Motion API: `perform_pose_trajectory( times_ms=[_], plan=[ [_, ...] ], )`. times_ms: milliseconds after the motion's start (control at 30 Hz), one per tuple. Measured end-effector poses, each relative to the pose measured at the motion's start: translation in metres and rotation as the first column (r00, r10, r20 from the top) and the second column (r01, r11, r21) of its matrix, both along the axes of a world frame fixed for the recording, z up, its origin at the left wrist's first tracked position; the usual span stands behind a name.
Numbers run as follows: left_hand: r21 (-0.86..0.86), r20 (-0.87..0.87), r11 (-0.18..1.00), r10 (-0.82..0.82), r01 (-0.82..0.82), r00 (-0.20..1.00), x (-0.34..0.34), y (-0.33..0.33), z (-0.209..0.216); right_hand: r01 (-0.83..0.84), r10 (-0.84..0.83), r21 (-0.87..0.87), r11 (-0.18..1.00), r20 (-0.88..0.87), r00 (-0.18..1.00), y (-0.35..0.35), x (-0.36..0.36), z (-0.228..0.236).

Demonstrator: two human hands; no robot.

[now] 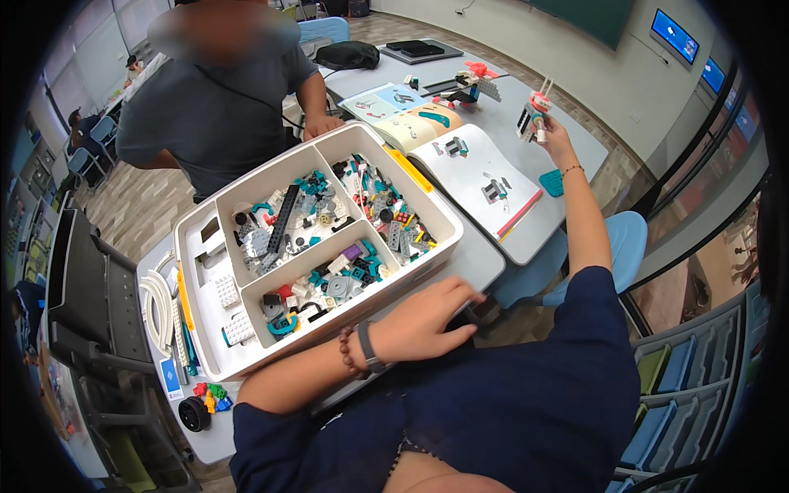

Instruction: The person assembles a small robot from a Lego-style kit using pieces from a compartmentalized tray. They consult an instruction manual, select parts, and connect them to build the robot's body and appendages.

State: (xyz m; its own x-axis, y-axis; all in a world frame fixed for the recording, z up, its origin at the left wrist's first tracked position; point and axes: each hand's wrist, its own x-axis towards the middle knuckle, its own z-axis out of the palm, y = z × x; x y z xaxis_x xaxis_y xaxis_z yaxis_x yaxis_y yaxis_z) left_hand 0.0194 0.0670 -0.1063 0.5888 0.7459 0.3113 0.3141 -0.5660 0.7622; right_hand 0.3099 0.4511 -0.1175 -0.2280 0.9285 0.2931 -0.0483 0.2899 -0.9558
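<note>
My right hand is stretched out to the far right, its fingers closed around a small toy-brick model in white, coral and black. The model is held up above the table, beyond an open instruction booklet with pictures of brick builds. My left hand lies with its fingers stretched out at the near table edge, holding nothing. Just beyond it stands a white sorting tray, whose compartments hold many loose bricks in teal, grey, white, red and black. A long dark grey beam lies across one compartment.
A person in a grey shirt sits across the table, one hand by the tray. Another brick model stands behind the booklet, near a black bag. A teal piece lies rightward; a black wheel sits at the near left.
</note>
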Motion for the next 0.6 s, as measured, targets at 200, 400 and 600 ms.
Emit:
perform_pose_trajectory(
  times_ms=[200,400,600],
  plan=[
    [-0.102,-0.045,0.995,0.016,-0.02,0.999,-0.018,-0.005,-0.037,0.092,-0.09,-0.008,0.996,0.139,0.986,0.022,0.013,-0.04],
    [-0.154,-0.023,0.987,0.031,-0.034,0.999,-0.021,-0.001,-0.043,-0.021,0.009,0.052,0.998,0.216,0.976,0.042,0.017,-0.058],
    [-0.203,0.004,0.979,0.014,-0.013,1.0,-0.021,0.004,-0.051,-0.094,0.105,-0.099,0.991,0.112,0.988,0.055,0.03,-0.061]
  ],
)
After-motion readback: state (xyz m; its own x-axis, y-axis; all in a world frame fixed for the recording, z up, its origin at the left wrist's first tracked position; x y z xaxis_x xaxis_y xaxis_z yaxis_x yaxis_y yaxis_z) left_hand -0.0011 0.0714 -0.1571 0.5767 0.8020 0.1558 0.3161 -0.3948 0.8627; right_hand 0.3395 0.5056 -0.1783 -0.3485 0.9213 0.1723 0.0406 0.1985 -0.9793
